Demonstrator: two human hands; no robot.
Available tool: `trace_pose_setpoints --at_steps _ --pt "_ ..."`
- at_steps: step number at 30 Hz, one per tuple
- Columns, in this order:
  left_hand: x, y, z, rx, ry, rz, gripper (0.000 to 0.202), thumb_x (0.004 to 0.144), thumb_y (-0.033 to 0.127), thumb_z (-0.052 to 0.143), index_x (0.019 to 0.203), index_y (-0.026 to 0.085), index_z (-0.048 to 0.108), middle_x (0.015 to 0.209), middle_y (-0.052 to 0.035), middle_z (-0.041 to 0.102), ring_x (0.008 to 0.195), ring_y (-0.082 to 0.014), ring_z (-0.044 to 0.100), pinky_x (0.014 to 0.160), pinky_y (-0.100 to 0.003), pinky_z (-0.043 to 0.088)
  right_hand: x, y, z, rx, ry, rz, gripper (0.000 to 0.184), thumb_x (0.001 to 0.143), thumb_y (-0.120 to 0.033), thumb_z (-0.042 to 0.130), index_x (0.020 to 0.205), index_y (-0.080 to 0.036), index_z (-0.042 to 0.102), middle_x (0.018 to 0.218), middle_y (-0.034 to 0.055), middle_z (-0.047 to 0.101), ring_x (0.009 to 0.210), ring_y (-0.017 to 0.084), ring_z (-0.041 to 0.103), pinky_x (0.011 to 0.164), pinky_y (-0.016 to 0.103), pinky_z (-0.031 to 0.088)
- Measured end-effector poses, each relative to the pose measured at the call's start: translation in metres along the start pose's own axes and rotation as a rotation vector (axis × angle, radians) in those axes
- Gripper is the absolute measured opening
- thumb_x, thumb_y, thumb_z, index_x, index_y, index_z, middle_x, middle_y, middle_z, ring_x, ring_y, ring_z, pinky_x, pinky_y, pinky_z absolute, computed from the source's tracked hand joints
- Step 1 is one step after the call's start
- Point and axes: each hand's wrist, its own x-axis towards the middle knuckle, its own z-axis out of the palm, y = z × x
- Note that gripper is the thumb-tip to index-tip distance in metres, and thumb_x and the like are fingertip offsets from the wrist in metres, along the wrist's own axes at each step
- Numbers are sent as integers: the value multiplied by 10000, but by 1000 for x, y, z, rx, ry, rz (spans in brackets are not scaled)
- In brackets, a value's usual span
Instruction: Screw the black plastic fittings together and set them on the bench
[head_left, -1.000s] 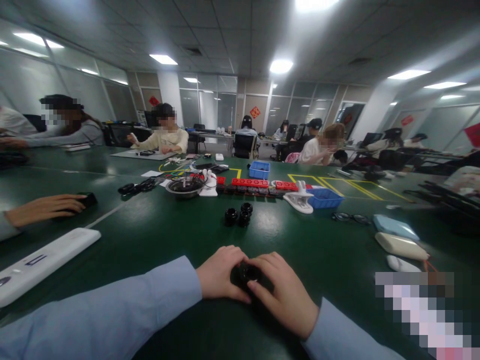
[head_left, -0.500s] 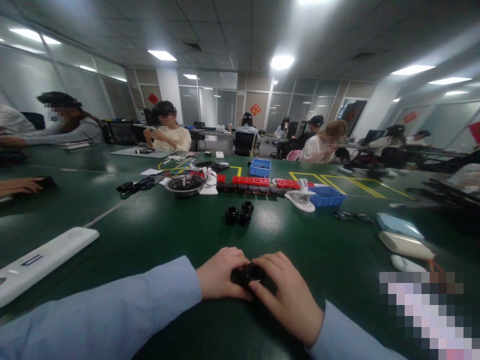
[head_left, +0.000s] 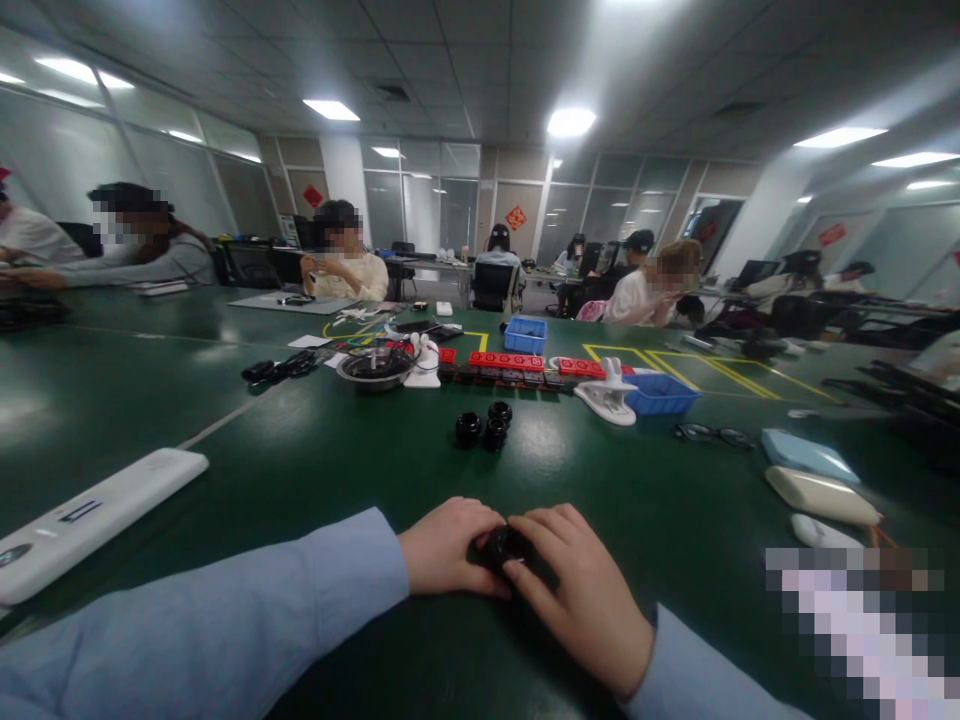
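Note:
Low in the middle of the view, both hands meet around a small black round part (head_left: 507,545), which looks like a lens barrel. My left hand (head_left: 454,545) is closed on its left side, fingers over the top and thumb below. From the right, my right hand (head_left: 581,590) curls its fingers and thumb round the same part. Much of the part is hidden by the fingers. Beyond the hands, three similar black round parts (head_left: 469,429) stand grouped on the green table (head_left: 360,450).
A white power strip (head_left: 105,520) lies at left. Farther back are a metal bowl (head_left: 375,380), a row of red blocks (head_left: 506,361), a white clip stand (head_left: 609,395) and blue bins (head_left: 660,393). Glasses (head_left: 712,436) and cases (head_left: 810,455) lie right. People sit around.
The view has shifted slightly, so the surroundings appear a little farther right. Both hands keep their grip; the black part's round opening shows less than before.

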Motion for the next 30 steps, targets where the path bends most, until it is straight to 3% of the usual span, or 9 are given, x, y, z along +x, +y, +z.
trace_pose_setpoints --at_steps 15,26,30 --pt "1 -4 2 23 19 23 365 650 477 696 691 165 512 651 43 485 622 -124 464 588 -233 328 -1 -1 -2 19 -29 -70 233 845 -231 492 1064 -176 549 987 83 583 876 222 493 760 371 435" --pt "0 -5 3 55 -1 98 306 624 423 730 737 184 575 675 45 498 655 -130 487 608 -243 319 0 -11 -6 -4 -191 -158 342 843 -304 471 1161 -181 503 1103 62 571 871 222 451 767 380 379" --pt "0 -5 3 63 -26 116 280 644 420 710 761 195 590 695 44 517 665 -130 501 613 -248 325 -3 -18 -7 -52 -233 -214 298 832 -347 472 1081 -203 550 1096 38 575 839 211 450 725 362 364"
